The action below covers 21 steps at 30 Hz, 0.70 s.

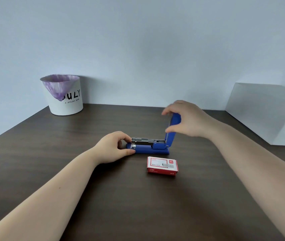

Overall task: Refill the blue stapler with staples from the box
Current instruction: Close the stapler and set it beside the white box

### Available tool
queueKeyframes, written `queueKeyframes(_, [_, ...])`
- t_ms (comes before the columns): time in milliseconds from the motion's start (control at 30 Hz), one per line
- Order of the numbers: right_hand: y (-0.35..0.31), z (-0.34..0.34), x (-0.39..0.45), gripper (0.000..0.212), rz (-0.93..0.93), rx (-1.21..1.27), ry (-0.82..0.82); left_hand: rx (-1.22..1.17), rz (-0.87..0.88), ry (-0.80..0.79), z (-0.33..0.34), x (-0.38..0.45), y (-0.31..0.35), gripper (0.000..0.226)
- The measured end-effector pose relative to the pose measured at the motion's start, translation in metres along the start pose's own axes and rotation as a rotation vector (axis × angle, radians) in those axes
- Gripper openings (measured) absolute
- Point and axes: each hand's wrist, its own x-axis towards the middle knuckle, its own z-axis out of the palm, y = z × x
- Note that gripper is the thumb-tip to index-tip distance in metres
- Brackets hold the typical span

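Tabletop (68,171) of dark brown wood grain fills the lower half of the view and meets a pale wall at its far edge. White block (266,112) with flat faces stands at the far right edge of the tabletop. White bin (67,101), printed with dark lettering and lined with a purple bag (60,86) folded over its rim, stands at the far left against the wall.

Two bare forearms enter from the near corners and converge on the centre. Right hand (188,119) is raised above the tabletop; its fingers (168,111) and thumb are curled round the upper end of the lid (173,129) of the blue stapler (148,149), clamped on it from both sides, though motion blur softens the contact. Left hand (114,148) rests on the tabletop at the left end of the stapler, thumb and forefinger pinched on the front of the base and the tip of the metal staple channel (148,140).

The stapler lies at the centre of the tabletop, base flat, long axis running left to right, lid swung up nearly vertical at the right-hand hinge, the channel exposed and level. Staple box (162,165), red and white, closed, lies flat just near of the stapler's right half, apart from it and from both hands.
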Motion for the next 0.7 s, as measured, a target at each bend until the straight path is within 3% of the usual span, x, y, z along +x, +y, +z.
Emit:
queueKeyframes(100, [-0.023,0.015,0.007,0.058,-0.026,0.2,0.047,0.0,0.006,0.001,0.0,-0.001,-0.003,0.032])
queueKeyframes(200, [-0.033,0.042,0.01,0.062,0.014,0.299,-0.044,-0.003,0.005,0.01,0.001,-0.001,-0.004,0.031])
queueKeyframes(367, [-0.028,0.067,0.002,0.036,0.001,0.013,-0.14,-0.012,-0.001,-0.019,0.002,0.001,-0.007,0.033])
queueKeyframes(500, [-0.009,0.065,-0.009,0.04,0.055,0.062,-0.097,-0.02,-0.001,-0.009,0.001,0.001,-0.006,0.036])
queueKeyframes(600, [0.003,0.065,-0.02,0.033,0.075,0.075,-0.044,-0.16,-0.045,0.032,0.0,0.0,-0.003,0.041])
queueKeyframes(700, [0.013,0.067,-0.034,0.031,0.123,0.058,0.059,-0.283,-0.14,0.122,-0.003,0.003,-0.001,0.028])
